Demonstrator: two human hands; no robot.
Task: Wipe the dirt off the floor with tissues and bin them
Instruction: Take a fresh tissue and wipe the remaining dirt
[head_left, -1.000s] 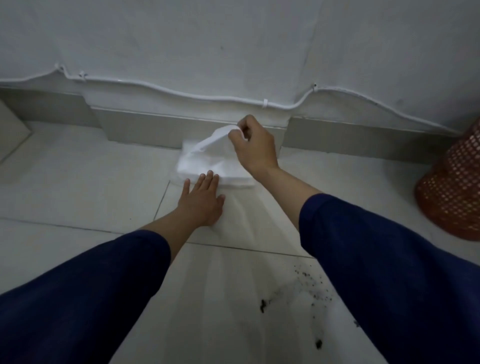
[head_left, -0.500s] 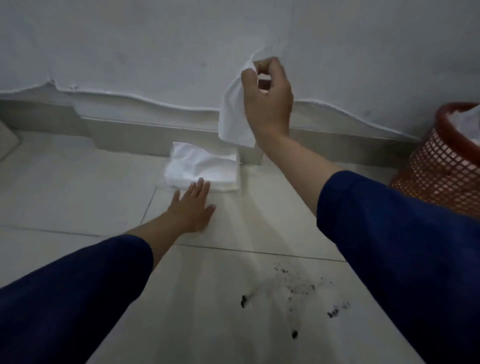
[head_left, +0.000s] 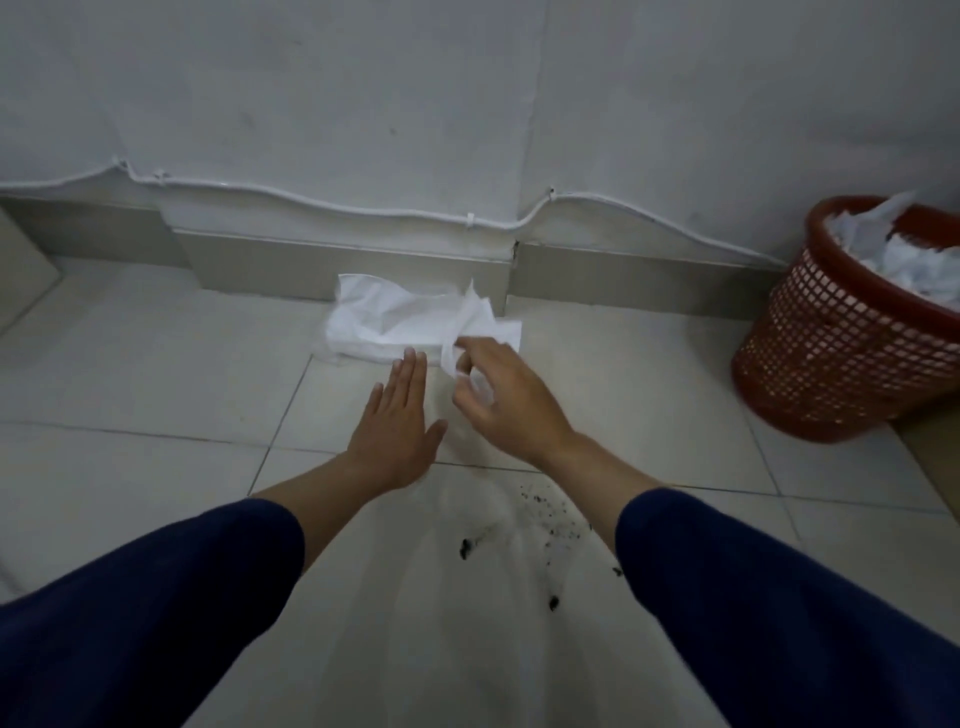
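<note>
Lowered from up by the wall half a second ago, my right hand (head_left: 498, 400) now sits at the right near corner of the crumpled white plastic tissue pack (head_left: 395, 322), thumb and fingers pinching a thin white tissue sheet (head_left: 451, 356) drawn from it. My left hand (head_left: 397, 415) lies flat, fingers straight, tips touching the pack's near edge; I judge it pins the pack while the sheet comes free. Scattered black dirt crumbs (head_left: 545, 519) lie unwiped on the pale floor tiles (head_left: 156, 374), nearer me than the pack. A red plastic mesh bin (head_left: 841, 353), already holding tissues, stands well right of the pack.
</note>
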